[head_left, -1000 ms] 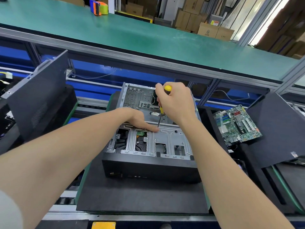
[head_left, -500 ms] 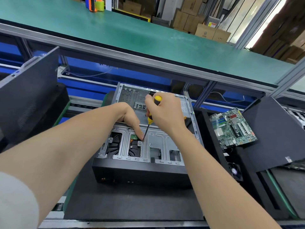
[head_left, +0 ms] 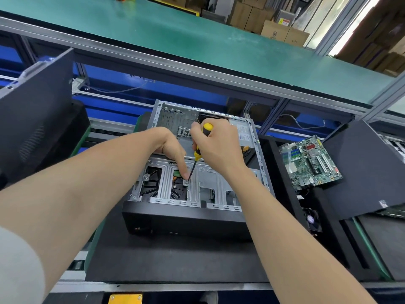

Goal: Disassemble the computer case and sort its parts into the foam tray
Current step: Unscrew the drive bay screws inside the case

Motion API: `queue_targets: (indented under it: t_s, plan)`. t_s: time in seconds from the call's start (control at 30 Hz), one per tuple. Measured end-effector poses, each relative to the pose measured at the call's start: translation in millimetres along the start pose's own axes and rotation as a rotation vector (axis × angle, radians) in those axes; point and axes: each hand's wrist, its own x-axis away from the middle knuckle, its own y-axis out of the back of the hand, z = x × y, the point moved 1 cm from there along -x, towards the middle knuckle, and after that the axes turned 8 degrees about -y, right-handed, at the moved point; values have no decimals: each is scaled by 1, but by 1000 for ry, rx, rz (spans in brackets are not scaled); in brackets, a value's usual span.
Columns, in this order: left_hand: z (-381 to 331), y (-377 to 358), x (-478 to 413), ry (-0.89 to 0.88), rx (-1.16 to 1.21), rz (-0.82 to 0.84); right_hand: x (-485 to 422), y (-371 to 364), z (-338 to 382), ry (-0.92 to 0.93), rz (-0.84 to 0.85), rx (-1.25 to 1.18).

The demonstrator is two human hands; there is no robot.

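The opened computer case (head_left: 190,218) lies on its side on a black foam mat, its silver drive cage (head_left: 208,181) facing up. My right hand (head_left: 217,145) grips a yellow-and-black screwdriver (head_left: 202,139) held nearly upright, the tip set on a screw (head_left: 186,182) of the drive cage. My left hand (head_left: 173,148) reaches in beside it, with a fingertip pressed down next to the screw and the shaft. A fan and a drive show through the cage openings.
A green motherboard (head_left: 311,163) lies on the black foam tray (head_left: 359,172) at right, with a small fan (head_left: 312,220) below it. A dark side panel (head_left: 37,119) leans at left. A green-topped shelf (head_left: 197,40) runs overhead behind the case.
The screwdriver tip moved left from the cage's middle bar to a screw beside the drive opening. My left fingertip followed it there. The view shifted slightly.
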Motion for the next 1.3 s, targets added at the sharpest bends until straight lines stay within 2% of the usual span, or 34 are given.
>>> queue_targets:
  t_s: [0.13, 0.43, 0.67, 0.8, 0.87, 1.03, 1.17, 1.3]
  plan:
    - [-2, 0, 1, 4, -16, 6, -4, 5, 3, 9, -41, -28]
    - [0, -1, 0, -9, 16, -26, 1, -1, 1, -38, -5, -21]
    - [2, 0, 0, 8, 47, -124, 1, 8, 6, 80, 204, 88]
    - [0, -2, 2, 25, 53, -101, -1, 12, 8, 50, 226, 131]
    - [-1, -2, 3, 38, 61, -95, -1, 11, 12, 24, 181, 201]
    - [-3, -3, 5, 28, 17, -112, -1, 6, 21, 36, 57, 587]
    - [-2, -3, 5, 35, 32, -115, -8, 14, 29, -61, 310, 551]
    - [1, -2, 2, 89, 60, -76, -8, 26, 34, 51, 422, 495]
